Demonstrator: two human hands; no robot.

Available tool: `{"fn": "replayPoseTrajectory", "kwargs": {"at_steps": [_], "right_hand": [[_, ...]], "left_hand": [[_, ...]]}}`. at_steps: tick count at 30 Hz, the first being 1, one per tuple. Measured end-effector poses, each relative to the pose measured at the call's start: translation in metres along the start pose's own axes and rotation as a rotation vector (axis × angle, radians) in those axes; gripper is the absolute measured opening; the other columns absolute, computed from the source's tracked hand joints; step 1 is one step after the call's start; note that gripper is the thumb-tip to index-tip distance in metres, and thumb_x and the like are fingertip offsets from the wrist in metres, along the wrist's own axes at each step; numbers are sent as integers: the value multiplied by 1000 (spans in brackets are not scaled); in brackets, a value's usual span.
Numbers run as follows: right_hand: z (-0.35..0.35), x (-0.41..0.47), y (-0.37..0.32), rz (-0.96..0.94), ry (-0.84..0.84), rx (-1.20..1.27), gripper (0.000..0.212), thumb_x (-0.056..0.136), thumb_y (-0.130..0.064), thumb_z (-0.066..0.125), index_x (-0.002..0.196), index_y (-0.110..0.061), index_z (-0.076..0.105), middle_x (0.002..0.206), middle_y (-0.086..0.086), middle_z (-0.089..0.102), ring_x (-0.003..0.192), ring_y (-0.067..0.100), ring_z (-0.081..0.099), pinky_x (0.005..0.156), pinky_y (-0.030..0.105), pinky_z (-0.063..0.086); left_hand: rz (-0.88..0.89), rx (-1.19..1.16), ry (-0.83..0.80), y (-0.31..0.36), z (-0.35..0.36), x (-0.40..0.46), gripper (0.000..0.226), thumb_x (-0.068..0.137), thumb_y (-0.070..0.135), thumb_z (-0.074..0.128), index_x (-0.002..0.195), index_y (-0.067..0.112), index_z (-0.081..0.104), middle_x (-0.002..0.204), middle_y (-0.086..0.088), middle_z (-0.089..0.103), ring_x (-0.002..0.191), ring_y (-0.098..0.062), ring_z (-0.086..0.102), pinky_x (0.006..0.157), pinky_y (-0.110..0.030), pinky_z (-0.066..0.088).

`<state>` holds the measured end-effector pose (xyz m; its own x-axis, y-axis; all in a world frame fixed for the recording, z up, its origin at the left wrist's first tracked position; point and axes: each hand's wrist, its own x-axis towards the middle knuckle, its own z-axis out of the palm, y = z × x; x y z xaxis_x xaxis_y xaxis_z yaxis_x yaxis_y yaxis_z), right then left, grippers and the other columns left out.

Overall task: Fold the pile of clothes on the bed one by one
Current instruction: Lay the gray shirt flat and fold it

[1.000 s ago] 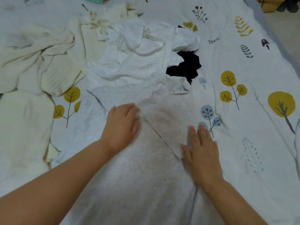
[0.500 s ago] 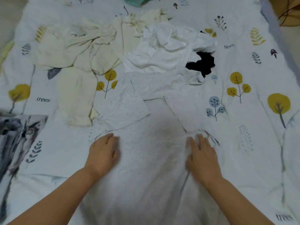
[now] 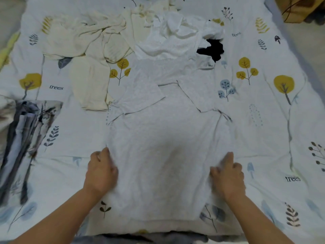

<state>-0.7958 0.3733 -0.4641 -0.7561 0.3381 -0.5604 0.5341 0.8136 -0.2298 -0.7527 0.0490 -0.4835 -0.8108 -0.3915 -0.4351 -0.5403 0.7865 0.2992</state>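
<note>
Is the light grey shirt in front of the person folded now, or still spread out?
Partly folded. Both sleeves of the grey shirt lie turned in over its body, but its length is still spread flat on the bed sheet.

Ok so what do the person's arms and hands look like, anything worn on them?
Both forearms are bare as far as the picture's bottom edge: no sleeves show. The left hand and right hand wear no gloves, and no watch, bracelet or ring is visible, though both are somewhat blurred.
</note>
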Motion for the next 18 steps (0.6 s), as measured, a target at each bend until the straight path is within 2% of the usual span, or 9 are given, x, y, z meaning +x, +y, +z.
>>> {"fn": "replayPoseTrajectory", "kwargs": {"at_steps": [2,5,8,10,12,15,18], "right_hand": [[4,-10,11,89,-10,118,65,91,-28,52,141,-9,16,126,25,44,111,40,46,94,46,40],[6,-24,20,147,-87,110,56,90,-15,52,135,1,22,118,26,54,106,38,54,83,35,38],[4,-36,25,124,-144,41,46,89,-11,50,129,-1,29,115,23,56,100,36,54,76,34,36],[-1,-40,31,114,-131,53,42,86,-4,49,125,-3,35,112,23,57,91,33,53,76,34,39],[-14,-37,40,115,-35,108,50,79,3,51,127,-7,40,106,25,59,90,35,58,76,37,45],[-37,-28,57,143,115,122,63,73,7,52,132,-10,41,88,26,63,81,39,63,73,42,51],[-50,-27,64,160,52,121,60,80,5,50,135,-10,36,78,23,60,62,34,60,56,36,50]], "left_hand": [[-61,-153,-34,-2,1,-10,49,81,10,61,124,1,38,109,-22,52,100,-40,53,83,-42,45],[-122,-236,-109,-9,-1,-20,47,83,15,64,121,4,40,91,-7,55,84,-29,53,70,-32,38],[-119,-145,-169,-17,-10,-29,24,82,21,67,85,9,46,72,4,47,71,-18,47,58,-28,33],[-86,-83,-178,-27,-19,-31,27,84,18,65,65,14,45,65,2,49,67,-19,48,54,-26,30],[-85,-105,-109,-40,-32,-31,27,86,15,62,63,12,48,64,-4,53,70,-28,52,56,-32,30],[-147,-199,30,-60,-50,-27,25,86,16,64,69,-1,56,65,-15,57,66,-32,52,57,-35,31],[-144,-197,-47,-66,-51,-26,20,83,18,68,86,2,57,78,-12,60,75,-30,54,63,-35,34]]}}
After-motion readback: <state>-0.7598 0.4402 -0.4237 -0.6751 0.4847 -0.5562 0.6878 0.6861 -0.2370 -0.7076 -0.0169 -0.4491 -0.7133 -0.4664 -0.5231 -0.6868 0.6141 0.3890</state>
